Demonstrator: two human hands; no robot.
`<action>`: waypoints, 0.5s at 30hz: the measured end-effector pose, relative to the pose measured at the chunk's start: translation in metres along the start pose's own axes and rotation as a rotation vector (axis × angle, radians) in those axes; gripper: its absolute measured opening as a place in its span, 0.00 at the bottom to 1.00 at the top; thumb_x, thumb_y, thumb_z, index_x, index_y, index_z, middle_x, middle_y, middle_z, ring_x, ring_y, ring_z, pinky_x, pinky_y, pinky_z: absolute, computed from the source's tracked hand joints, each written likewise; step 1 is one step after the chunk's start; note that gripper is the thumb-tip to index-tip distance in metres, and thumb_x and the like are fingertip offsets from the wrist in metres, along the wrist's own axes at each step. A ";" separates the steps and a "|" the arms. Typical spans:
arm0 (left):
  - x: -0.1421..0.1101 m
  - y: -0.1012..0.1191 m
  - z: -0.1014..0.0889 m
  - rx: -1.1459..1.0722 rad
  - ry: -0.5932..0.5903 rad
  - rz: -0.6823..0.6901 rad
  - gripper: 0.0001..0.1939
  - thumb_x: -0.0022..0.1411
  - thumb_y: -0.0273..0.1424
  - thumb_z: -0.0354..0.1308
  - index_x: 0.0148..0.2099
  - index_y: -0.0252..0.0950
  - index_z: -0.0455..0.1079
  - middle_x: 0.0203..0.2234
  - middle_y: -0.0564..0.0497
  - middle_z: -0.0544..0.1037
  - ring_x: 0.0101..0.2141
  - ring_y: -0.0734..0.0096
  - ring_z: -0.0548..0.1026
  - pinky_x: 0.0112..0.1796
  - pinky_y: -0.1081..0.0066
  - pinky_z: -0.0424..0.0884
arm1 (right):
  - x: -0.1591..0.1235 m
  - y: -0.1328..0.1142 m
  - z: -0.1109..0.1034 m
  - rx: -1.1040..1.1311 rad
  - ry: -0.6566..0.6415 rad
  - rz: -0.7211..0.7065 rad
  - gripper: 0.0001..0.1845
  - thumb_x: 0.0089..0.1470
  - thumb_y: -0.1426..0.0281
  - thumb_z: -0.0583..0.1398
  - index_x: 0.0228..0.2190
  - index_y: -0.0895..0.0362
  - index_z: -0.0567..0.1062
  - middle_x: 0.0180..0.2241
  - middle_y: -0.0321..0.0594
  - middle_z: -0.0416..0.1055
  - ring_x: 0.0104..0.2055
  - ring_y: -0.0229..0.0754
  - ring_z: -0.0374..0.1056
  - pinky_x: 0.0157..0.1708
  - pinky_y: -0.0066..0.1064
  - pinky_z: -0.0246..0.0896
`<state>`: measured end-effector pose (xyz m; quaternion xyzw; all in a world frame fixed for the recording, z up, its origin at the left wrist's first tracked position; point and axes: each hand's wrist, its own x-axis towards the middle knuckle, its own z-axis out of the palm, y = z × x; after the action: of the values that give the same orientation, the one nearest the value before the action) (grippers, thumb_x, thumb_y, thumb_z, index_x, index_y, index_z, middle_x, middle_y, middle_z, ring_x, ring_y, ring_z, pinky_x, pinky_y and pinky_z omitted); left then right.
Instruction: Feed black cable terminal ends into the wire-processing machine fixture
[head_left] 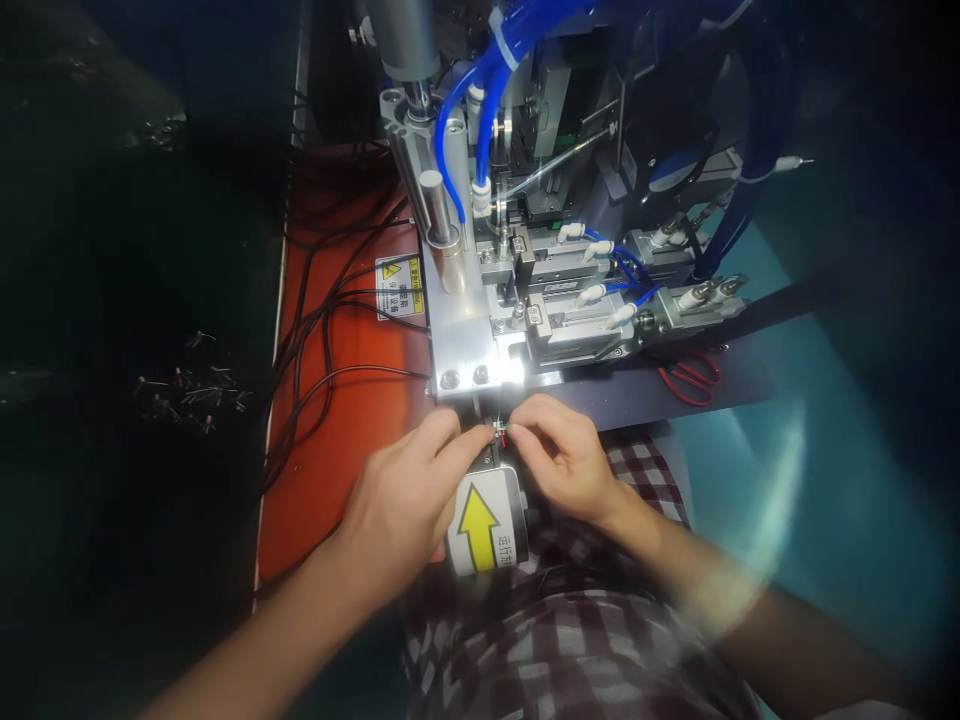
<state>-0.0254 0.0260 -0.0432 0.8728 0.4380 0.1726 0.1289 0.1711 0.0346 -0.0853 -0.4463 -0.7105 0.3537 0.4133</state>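
My left hand [409,490] reaches to the front of a metal machine [465,345], its fingers closed near a tiny part [502,434] with a red bit and a pale end. From the other side my right hand [566,455] meets it, thumb and forefinger pinched together at the same spot. The fingertips cover most of the tiny part, so its kind cannot be made out. Just below the hands sits a rounded housing [487,515] with a yellow arrow label, partly covered by my left hand.
Red-handled scissors or pliers [690,378] lie on the dark plate at right. Black cables [322,330] cross the orange base [360,420]. Blue air hoses [450,130] rise over the machine. Several small thin-legged metal parts [195,395] lie on the dark surface at left.
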 end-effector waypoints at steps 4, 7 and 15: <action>-0.002 -0.001 0.000 0.013 -0.019 0.000 0.18 0.62 0.22 0.47 0.53 0.34 0.68 0.31 0.50 0.68 0.27 0.72 0.69 0.24 0.75 0.66 | -0.001 -0.002 0.002 0.091 0.000 0.106 0.07 0.59 0.73 0.55 0.28 0.55 0.68 0.26 0.36 0.65 0.28 0.38 0.61 0.30 0.32 0.57; -0.002 -0.001 -0.001 0.031 -0.023 0.005 0.18 0.62 0.21 0.47 0.53 0.34 0.68 0.31 0.50 0.68 0.27 0.72 0.69 0.24 0.75 0.65 | 0.000 -0.009 0.004 0.251 0.024 0.301 0.09 0.58 0.70 0.56 0.25 0.56 0.67 0.24 0.34 0.63 0.27 0.37 0.59 0.28 0.30 0.55; -0.001 0.002 -0.001 0.185 -0.022 0.086 0.20 0.61 0.20 0.46 0.54 0.31 0.67 0.30 0.48 0.68 0.26 0.70 0.69 0.22 0.73 0.63 | 0.005 -0.023 0.003 0.305 0.023 0.489 0.11 0.56 0.68 0.56 0.23 0.56 0.66 0.21 0.31 0.59 0.23 0.34 0.54 0.24 0.28 0.51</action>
<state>-0.0253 0.0238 -0.0418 0.9008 0.4127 0.1272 0.0452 0.1593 0.0310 -0.0647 -0.5410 -0.5155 0.5409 0.3860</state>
